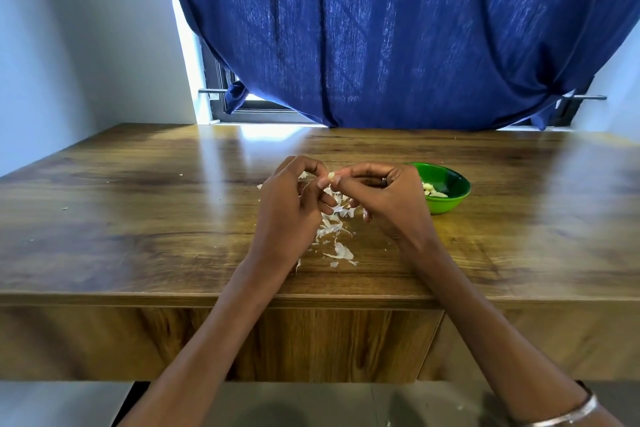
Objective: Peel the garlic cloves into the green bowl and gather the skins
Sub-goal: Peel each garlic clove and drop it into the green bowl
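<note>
**Peeling Over the Worktop: Risks at the Current Hold**

Holding one garlic clove (pixel 331 174) between both hands, I have it raised above the worktop (pixel 138 204), just left of the green bowl (pixel 450 192). The fingers of my left hand (pixel 291 204) are curled inward, with the thumb and forefinger pinched at the clove's left end. The fingers of my right hand (pixel 384 194) are curled as well and pinch the clove from the right. I cannot tell how much skin remains on it; the clove is small and mostly covered.

Position of task items:
- Several peeled cloves (pixel 433 190) lie inside the green bowl.
- Loose skins (pixel 334 222) lie scattered on the worktop beneath and in front of my hands, reaching toward the near edge.
- A few stray flakes (pixel 64 208) sit well apart to the left.

Likely faults from here, in my judgement:
1. Clove slip. The pinch is at the fingertips only. A hard pull on the skin could pop the clove out onto the worktop or past its edge.
2. Missed drop. The clove is beside the bowl, not over it. Releasing before moving right would put it among the skins.
3. Skin scatter. The flakes are light, and the nearest ones lie close to the worktop edge. A sweep of my forearms could push them off.
4. Incomplete gathering. The far-left flakes are easy to overlook.
</note>
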`<action>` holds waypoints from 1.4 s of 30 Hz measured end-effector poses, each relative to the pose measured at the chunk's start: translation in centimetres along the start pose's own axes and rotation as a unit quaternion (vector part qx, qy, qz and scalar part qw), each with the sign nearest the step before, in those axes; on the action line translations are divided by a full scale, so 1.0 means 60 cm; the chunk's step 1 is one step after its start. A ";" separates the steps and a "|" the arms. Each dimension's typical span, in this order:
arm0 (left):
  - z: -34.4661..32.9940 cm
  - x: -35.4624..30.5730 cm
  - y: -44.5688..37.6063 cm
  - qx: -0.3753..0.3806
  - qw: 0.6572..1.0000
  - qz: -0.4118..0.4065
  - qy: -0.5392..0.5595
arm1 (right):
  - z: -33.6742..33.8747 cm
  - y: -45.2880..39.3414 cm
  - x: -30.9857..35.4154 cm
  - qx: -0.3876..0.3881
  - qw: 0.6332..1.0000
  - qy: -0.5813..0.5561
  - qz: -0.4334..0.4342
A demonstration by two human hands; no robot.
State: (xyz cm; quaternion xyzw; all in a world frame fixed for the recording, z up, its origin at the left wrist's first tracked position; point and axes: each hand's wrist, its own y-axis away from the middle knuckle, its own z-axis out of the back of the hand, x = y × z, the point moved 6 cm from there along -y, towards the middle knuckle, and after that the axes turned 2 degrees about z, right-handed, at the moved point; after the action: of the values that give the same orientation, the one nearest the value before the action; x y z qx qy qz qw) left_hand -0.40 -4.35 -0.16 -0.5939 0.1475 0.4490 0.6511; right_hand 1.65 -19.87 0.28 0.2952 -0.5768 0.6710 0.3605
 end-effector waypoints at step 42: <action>0.009 -0.009 0.000 -0.006 0.997 0.025 0.066 | -0.014 -0.003 0.003 0.000 0.999 0.000 -0.032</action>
State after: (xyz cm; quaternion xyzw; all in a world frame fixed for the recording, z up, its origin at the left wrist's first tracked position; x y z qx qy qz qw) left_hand -0.86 -4.11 0.38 -0.6222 0.2025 0.4261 0.6247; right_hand 1.70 -19.03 0.36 0.3139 -0.5668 0.6591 0.3818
